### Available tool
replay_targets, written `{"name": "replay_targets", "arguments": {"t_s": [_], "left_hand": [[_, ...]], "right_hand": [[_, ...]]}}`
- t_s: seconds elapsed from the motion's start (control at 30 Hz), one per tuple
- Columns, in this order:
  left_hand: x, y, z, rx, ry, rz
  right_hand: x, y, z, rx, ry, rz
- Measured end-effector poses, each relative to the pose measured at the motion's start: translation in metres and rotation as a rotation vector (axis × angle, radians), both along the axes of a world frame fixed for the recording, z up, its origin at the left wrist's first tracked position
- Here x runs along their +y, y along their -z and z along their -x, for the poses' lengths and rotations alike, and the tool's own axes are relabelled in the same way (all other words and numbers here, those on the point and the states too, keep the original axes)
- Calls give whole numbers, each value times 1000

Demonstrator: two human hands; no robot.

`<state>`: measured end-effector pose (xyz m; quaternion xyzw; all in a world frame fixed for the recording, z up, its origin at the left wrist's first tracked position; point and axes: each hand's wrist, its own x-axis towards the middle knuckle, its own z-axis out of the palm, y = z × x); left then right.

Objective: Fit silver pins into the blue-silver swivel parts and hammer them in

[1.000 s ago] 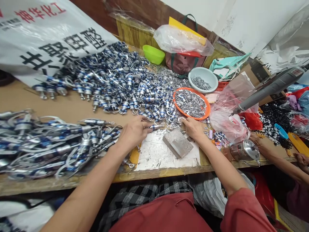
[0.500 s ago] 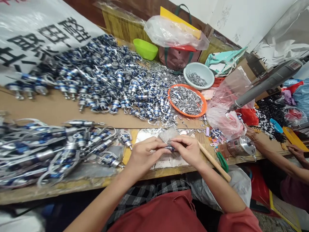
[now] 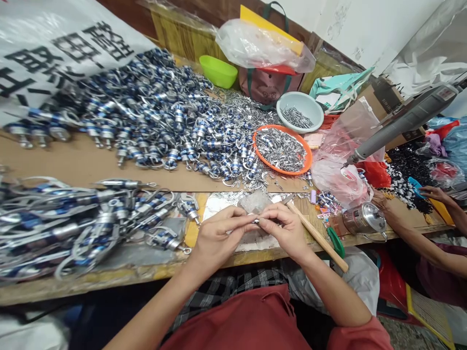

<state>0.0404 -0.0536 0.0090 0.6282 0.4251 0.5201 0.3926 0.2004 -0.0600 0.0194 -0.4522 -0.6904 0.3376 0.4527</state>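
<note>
My left hand [image 3: 221, 234] and my right hand [image 3: 284, 229] meet fingertip to fingertip above the near edge of the workbench. Pinched between them is a small silvery metal part [image 3: 256, 221], mostly covered by the fingers, so its full shape does not show. Just behind and below the fingers sits a greyish block [image 3: 254, 201] on a white, worn sheet. To the right of my right hand lies a tool with a wooden handle [image 3: 321, 238], next to a green-handled tool [image 3: 335, 242].
A big heap of blue-and-silver fittings [image 3: 175, 116] covers the back left; more [image 3: 105, 218] lie front left. An orange basin [image 3: 282, 149] holds flat metal pieces, a pale basin [image 3: 299, 112] pins. A lidded cup [image 3: 368, 218], a hanging grey power tool [image 3: 401, 124] and a co-worker's arms [image 3: 416, 238] are right.
My fingers have shifted around the small part, leaving less of it showing. The co-worker's farther hand has moved up to a blue dish. The view has tilted slightly.
</note>
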Motion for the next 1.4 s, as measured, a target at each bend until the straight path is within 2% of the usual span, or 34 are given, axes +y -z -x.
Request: {"name": "replay_targets", "arguments": {"t_s": [0.07,0.13,0.23,0.3,0.4,0.53,0.67,0.87,1.03,1.13,1.2,1.27,1.33,1.4], "left_hand": [[-1,-3,0,-70,1,121],[-2,-6,1,-128,3,223],[-3,-13,2,-110,12,245],[-4,-18,1,-40,0,212],[-6,-24,0,66,-32,129],[-7,-28,1,120,-17,95],[-7,-24,3,43,90,233],[-12,-9,-3,-211,63,515],[-20,3,-13,-411,87,588],[-20,7,-15,-435,64,618],[-18,8,-15,-443,83,638],[-14,8,-14,-445,126,652],[-10,7,-13,-441,173,671],[-7,7,-13,-441,195,689]], "right_hand": [[-5,0,-4,-93,-2,-156],[-9,2,-10,-222,-37,-396],[-8,6,-21,-412,-148,-699],[-6,6,-26,-486,-189,-786],[-4,4,-29,-533,-190,-809],[-8,5,-27,-591,-74,-759],[-13,7,-23,-529,-31,-676],[-20,4,-14,-325,-10,-429],[-23,-2,-16,-285,-5,-199],[-2,-7,-27,-409,-35,-76],[23,-7,-34,-614,93,-61],[50,-3,-37,-945,233,23],[73,3,-36,-1177,262,119],[88,10,-32,-1246,254,153]]}}
